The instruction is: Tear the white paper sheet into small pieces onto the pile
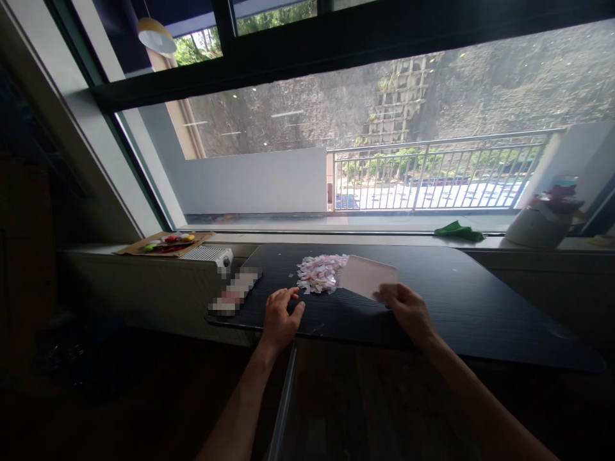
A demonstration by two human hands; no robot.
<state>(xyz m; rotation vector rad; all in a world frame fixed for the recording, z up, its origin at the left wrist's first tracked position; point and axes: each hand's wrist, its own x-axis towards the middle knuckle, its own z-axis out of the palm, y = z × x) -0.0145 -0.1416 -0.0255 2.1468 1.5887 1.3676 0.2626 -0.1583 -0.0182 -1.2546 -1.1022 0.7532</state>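
A heap of small pale pink and white paper scraps [321, 272] lies on the dark tabletop [432, 272]. My right hand [408, 309] pinches a flat, pale rectangular card [368, 275] by its lower right corner. The card is tilted, and its left edge overlaps the right side of the heap in view; whether it touches the scraps I cannot tell. Just below the heap on the left is my left hand [282, 315], its fingers apart and nothing in it. A few loose scraps are scattered around the heap.
Left of the table stands a radiator [144, 282]. Brown paper with colourful items [168, 243] rests on the sill. A pixelated object [236, 291] lies on the table's left end. Along the window are a green cloth [459, 231] and a whitish pot [541, 221].
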